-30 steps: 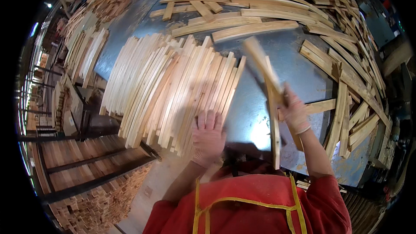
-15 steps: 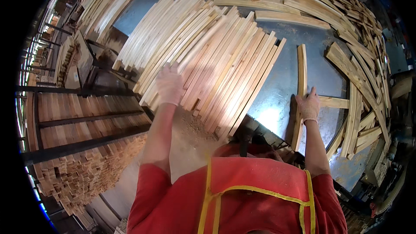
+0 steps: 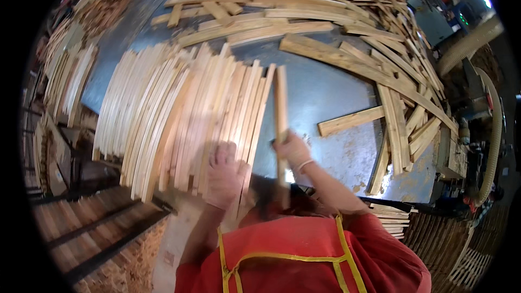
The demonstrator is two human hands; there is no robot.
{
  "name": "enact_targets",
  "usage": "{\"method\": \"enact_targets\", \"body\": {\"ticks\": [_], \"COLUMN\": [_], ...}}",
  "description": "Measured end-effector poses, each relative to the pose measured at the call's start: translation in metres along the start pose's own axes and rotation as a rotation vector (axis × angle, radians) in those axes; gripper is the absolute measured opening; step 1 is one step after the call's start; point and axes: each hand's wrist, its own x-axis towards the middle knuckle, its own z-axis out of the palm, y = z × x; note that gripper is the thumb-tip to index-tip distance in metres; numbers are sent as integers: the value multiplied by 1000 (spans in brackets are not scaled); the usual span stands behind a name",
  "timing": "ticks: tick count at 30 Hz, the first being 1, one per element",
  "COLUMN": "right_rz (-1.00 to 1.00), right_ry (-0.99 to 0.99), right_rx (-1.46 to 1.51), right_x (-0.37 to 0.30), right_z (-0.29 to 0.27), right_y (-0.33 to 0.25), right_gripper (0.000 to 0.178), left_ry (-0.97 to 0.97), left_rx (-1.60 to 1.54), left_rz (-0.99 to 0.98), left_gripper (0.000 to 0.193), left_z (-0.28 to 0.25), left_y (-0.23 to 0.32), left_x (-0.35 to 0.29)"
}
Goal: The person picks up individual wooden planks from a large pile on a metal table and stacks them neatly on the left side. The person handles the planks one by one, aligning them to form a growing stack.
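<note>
The right grip (image 3: 294, 150) is clamped around one slat (image 3: 280, 100), just right of the slat row (image 3: 206, 106) on the counter (image 3: 320, 92); I lose the slat's near end in blur by the red apron (image 3: 287, 239). The left grip (image 3: 223, 174) lies over the row's near part, too blurred for me to tell whether it clamps anything. Farther right, piled boards (image 3: 400, 130) hide parts of one another.

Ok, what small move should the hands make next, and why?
Probably ease the long pale wooden strip leftward against the side-by-side row of pale wooden strips: the right hand grips it, a gap separates its near part from the row, and the left hand lies over the row's near end.
</note>
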Motion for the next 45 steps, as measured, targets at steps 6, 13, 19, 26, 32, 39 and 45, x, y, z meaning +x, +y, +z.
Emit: {"method": "enact_targets", "body": {"ticks": [6,13,19,26,32,39,45], "right_rz": [-371,-405,-377,-330,-272,-88,-148], "right_ry": [-214,357,290,257,346,-53,222], "right_rx": [-48,-851,-882,-835,-878,-516,-241], "right_x": [45,186,225,198,204,106,26], "right_z": [-46,-232,-215,-198,-207,-198,-175], "right_y": [-18,8,12,36,45,41,92], "right_gripper": [49,90,82,82,87,61,78], "left_ry": [-60,-29,-17,-5,13,-4,-155], "left_rx": [-8,95,68,10,44,28,-46], "left_rz": [158,202,154,141,195,162,136], "left_gripper": [71,69,63,66,66,59,69], "left_z": [30,40,42,33,32,32,10], "left_y": [45,39,40,44,42,39,49], "left_x": [28,35,30,35,36,29,36]}}
